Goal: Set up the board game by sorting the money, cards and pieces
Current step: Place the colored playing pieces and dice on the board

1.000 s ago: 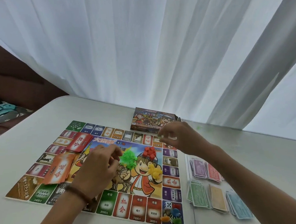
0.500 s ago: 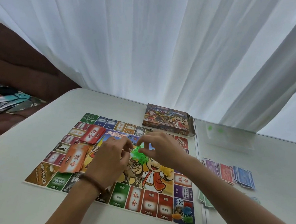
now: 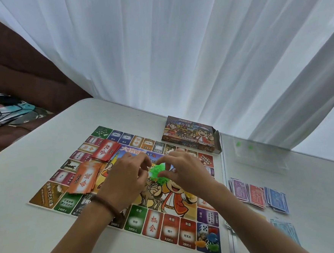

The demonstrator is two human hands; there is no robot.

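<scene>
The game board [image 3: 133,221] lies flat on the white table. A small heap of green plastic pieces [image 3: 157,170] sits at its middle. My right hand [image 3: 185,172] curls over the heap, thumb and fingers pinching it from the right. My left hand [image 3: 126,178] hovers just left of the heap with curled fingers; whether it holds a piece is hidden. A red card deck [image 3: 106,150] and a fanned orange card deck [image 3: 84,177] lie on the board's left part. A white die [image 3: 204,228] and coloured tokens [image 3: 209,242] sit on the near right corner square.
The game box [image 3: 190,136] stands behind the board. Sorted money piles [image 3: 256,195] and light blue notes [image 3: 286,228] lie to the right. A clear plastic bag [image 3: 259,155] lies at the back right. White curtains hang behind; a brown sofa [image 3: 9,64] with cables stands left.
My right hand came back from near the box to the green heap at the board's middle and closed on it. My left hand shifted right to the heap. The camera turned slightly left.
</scene>
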